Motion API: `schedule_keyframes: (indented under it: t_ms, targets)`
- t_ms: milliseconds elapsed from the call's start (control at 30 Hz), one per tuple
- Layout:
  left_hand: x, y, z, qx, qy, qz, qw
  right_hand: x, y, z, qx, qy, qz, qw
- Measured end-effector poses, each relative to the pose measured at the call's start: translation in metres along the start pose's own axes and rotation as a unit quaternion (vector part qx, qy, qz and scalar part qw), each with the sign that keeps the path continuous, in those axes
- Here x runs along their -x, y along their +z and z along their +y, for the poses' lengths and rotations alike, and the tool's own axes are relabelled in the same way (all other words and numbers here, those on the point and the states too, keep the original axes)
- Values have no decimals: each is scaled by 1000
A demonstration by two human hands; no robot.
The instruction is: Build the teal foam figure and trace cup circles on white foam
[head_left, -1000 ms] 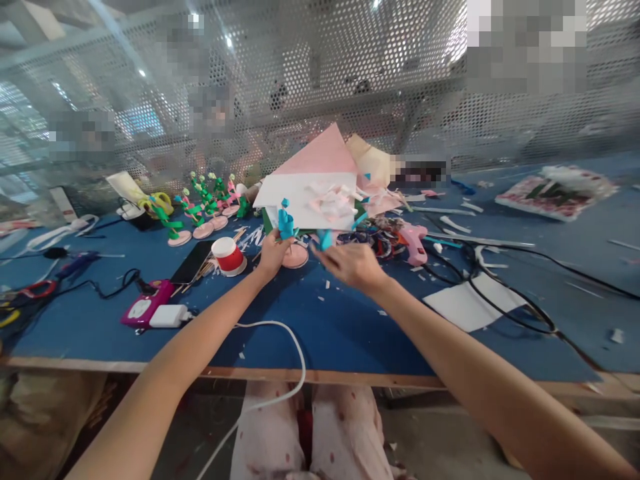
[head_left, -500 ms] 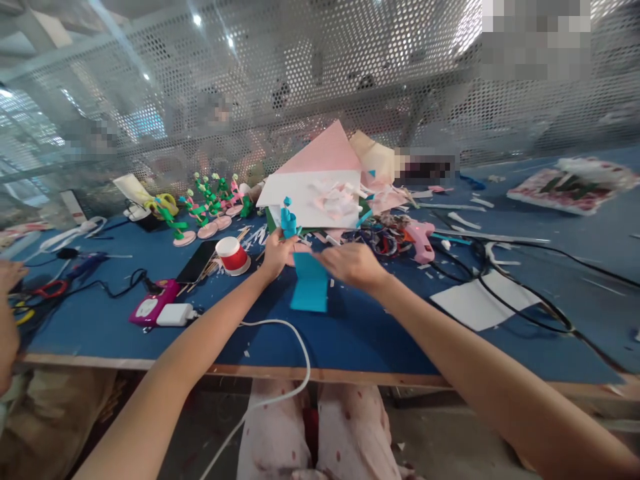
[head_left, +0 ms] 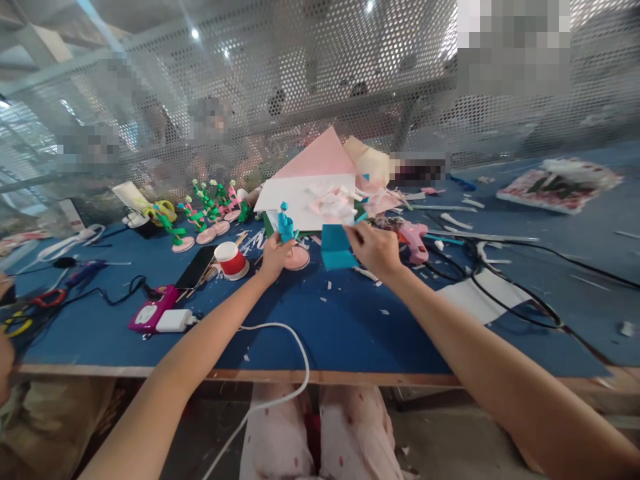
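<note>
Closed around the lower part of a small blue paper figure is my left hand. The figure stands upright, with a round pink base just below it and to its right. My right hand pinches a folded piece of blue paper by its right edge, above the table. Behind both hands lie large white and pink sheets with a heap of pale paper scraps. A red and white paper cup stands left of my left hand.
Several green and pink paper figures stand at the back left. A phone, a purple power strip and a white cable are nearer. To the right lie a pink glue gun and black cables. Another person's hand shows far left.
My right hand has moved right and slightly up with the blue paper, away from the figure. The pink base now shows more fully. My left hand keeps its hold on the figure.
</note>
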State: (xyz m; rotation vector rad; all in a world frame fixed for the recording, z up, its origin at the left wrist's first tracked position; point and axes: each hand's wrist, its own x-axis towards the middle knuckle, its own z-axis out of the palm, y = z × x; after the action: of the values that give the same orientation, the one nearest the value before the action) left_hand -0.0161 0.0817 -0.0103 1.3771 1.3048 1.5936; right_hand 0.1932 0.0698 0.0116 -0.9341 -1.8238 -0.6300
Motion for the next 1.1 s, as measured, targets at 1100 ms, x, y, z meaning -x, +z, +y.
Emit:
schedule_keyframes:
  t_ms: [1100]
  targets:
    - [0,-1,1,-27,19,-8,999,14,17,1,-94,8,-371,924]
